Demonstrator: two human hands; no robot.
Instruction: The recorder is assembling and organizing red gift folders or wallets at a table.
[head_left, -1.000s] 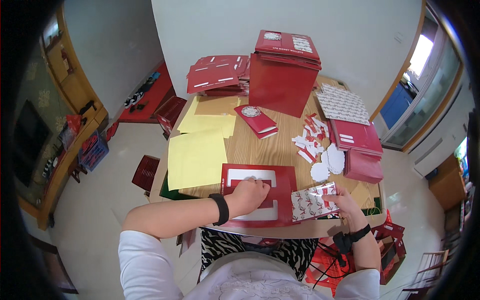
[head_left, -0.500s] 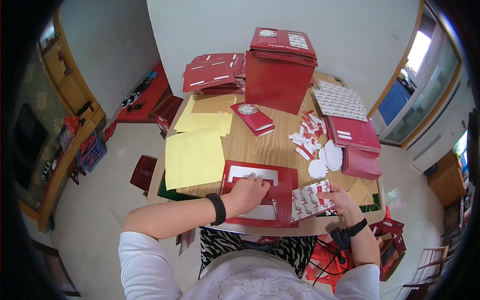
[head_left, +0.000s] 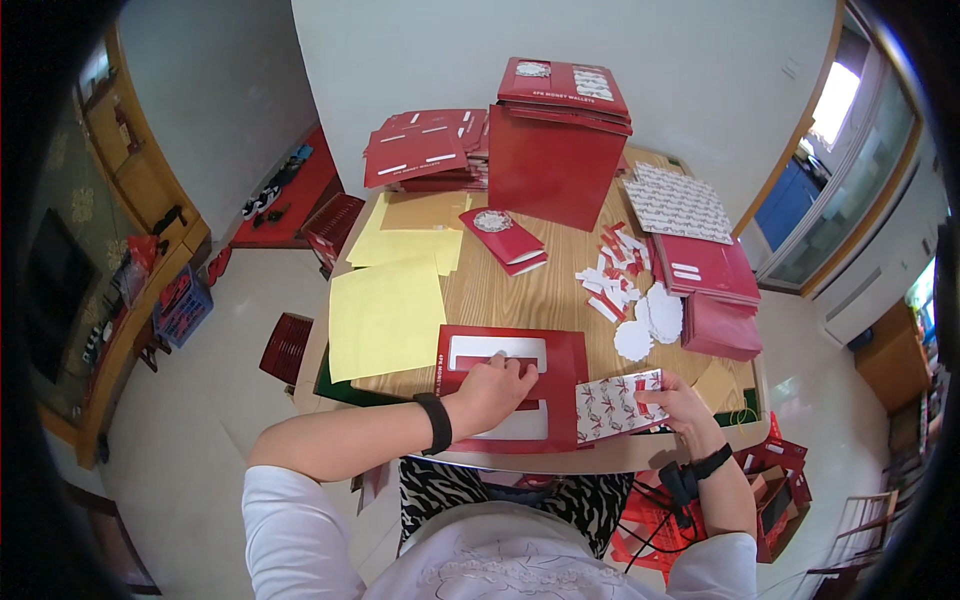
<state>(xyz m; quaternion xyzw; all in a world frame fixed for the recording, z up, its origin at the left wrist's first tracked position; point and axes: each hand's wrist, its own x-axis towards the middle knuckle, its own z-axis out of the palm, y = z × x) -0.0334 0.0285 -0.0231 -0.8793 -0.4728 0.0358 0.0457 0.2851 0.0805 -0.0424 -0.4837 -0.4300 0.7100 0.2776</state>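
A flat red cardboard sleeve (head_left: 565,385) with two long windows lies at the table's near edge. White shows through the upper window. My left hand (head_left: 490,392) rests on the sleeve's middle, fingers bent and pressed onto it between the windows; it partly hides the lower one. At the sleeve's right edge, my right hand (head_left: 680,405) grips a white patterned money wallet (head_left: 610,405) by its right end, thumb on top. The wallet's left end meets the sleeve's edge. How many layers are in that grip, I cannot tell.
Yellow sheets (head_left: 385,315) lie left. A folded red wallet (head_left: 500,238), white paper strips (head_left: 612,285) and scalloped white labels (head_left: 633,340) sit beyond my hands. A tall red box (head_left: 555,160) stands at the back; red wallet stacks (head_left: 722,325) and patterned sheets (head_left: 680,203) are right.
The sleeve has shifted slightly left. The patterned bit at the right end of its lower window no longer shows. My right hand keeps its grip on the wallet.
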